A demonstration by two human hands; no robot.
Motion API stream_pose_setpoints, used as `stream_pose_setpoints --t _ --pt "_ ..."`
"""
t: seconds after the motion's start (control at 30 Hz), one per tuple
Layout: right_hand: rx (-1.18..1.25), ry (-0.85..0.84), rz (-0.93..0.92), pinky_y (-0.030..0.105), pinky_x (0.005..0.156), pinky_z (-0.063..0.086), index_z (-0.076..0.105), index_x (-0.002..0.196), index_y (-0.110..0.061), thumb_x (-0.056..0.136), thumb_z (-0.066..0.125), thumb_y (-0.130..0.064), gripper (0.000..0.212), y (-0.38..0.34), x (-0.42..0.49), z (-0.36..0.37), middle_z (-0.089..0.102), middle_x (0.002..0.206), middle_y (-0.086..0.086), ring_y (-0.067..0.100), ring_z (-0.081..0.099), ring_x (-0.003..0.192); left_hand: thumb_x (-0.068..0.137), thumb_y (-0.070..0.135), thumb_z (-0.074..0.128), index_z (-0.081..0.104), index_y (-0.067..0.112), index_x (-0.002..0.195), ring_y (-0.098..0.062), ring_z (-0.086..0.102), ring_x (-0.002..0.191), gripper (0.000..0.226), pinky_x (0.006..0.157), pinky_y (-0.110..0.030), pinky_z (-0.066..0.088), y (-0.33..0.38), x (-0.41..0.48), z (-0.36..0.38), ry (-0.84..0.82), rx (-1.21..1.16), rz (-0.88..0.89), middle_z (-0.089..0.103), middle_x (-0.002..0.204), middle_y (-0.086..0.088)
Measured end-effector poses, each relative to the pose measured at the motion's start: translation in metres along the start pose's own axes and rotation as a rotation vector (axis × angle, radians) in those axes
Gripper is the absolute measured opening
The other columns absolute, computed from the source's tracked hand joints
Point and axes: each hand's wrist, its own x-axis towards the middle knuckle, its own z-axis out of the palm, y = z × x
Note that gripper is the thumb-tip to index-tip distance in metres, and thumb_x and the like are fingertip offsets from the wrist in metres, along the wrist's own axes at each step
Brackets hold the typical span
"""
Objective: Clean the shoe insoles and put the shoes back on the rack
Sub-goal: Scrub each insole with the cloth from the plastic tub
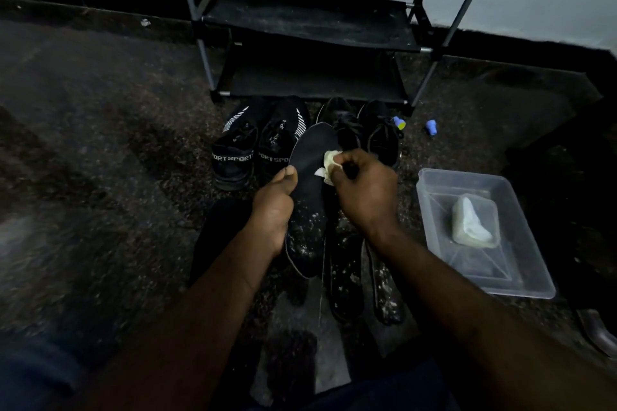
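Wiping was the step in hand: your left hand [272,207] pinched the insole [310,150] by its edge, held over the floor [100,143] before the shoes [233,157], while your right hand [362,192] clutched a pale cloth [329,162] against its upper half. White specks [309,227] covered the heel end, so the next move probably called for drawing the cloth down there.

Both bare forearms extended from 6 o'clock toward centre. The left hand [272,207] pinched an insole [310,150], thumb on top; the right hand [362,193], at its 3 o'clock, clutched a cloth [330,159].
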Motion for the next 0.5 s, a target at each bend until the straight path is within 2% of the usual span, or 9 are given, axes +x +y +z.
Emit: stream_pose_setpoints --t 0.07,0.13,0.23,0.27,0.37,0.5 --pt "-0.037 -0.037 -0.028 0.021 0.073 0.051 0.074 0.096 -0.027 0.088 0.074 -0.031 0.01 0.003 -0.011 0.001 0.076 0.092 -0.011 0.006 0.069 0.079 0.109 0.025 0.047 0.061 0.014 0.137 -0.027 0.066 0.119 0.034 0.096 -0.041 0.057 0.003 -0.001 0.001 0.028 -0.022 0.014 0.07 0.129 -0.011" --pt "-0.04 -0.064 -0.054 0.023 0.075 0.053 0.075 0.095 -0.027 0.086 0.074 -0.031 0.01 0.008 -0.022 0.005 0.075 0.096 -0.011 0.005 0.068 0.078 0.11 0.023 0.044 0.061 0.011 0.137 -0.025 0.069 0.111 0.034 0.085 -0.034 0.06 0.005 0.0 0.001 0.034 -0.013 0.033 0.071 0.127 -0.012" --pt "-0.052 -0.02 -0.112 0.026 0.081 0.052 0.076 0.095 -0.026 0.084 0.075 -0.032 0.012 0.013 -0.019 0.007 0.068 0.102 -0.006 0.009 0.066 0.087 0.109 0.021 0.046 0.068 0.013 0.124 -0.017 0.074 0.092 0.027 0.076 -0.029 0.06 0.004 -0.003 -0.001 0.028 0.012 0.029 0.078 0.108 -0.004" --pt "-0.059 0.003 -0.108 0.026 0.081 0.051 0.076 0.095 -0.026 0.085 0.074 -0.034 0.012 0.013 -0.012 0.006 0.067 0.102 -0.004 0.011 0.065 0.089 0.109 0.021 0.048 0.07 0.016 0.117 -0.015 0.074 0.092 0.024 0.078 -0.03 0.061 0.003 -0.004 0.0 0.029 0.023 0.03 0.079 0.104 -0.002" --pt "-0.097 0.048 -0.09 0.03 0.081 0.052 0.077 0.095 -0.027 0.086 0.072 -0.036 0.014 0.008 0.012 0.001 0.067 0.1 -0.002 0.017 0.066 0.092 0.106 0.021 0.054 0.071 0.018 0.117 -0.02 0.07 0.111 0.02 0.105 -0.04 0.053 0.002 -0.005 0.003 0.001 0.033 0.029 0.076 0.116 -0.004" --pt "-0.148 -0.028 -0.15 0.036 0.081 0.055 0.077 0.095 -0.028 0.086 0.068 -0.036 0.015 0.002 0.002 0.005 0.073 0.097 -0.004 0.02 0.067 0.091 0.106 0.019 0.053 0.07 0.019 0.114 -0.019 0.07 0.105 0.019 0.108 -0.042 0.05 0.005 -0.005 0.004 0.028 0.016 0.036 0.076 0.11 -0.003"
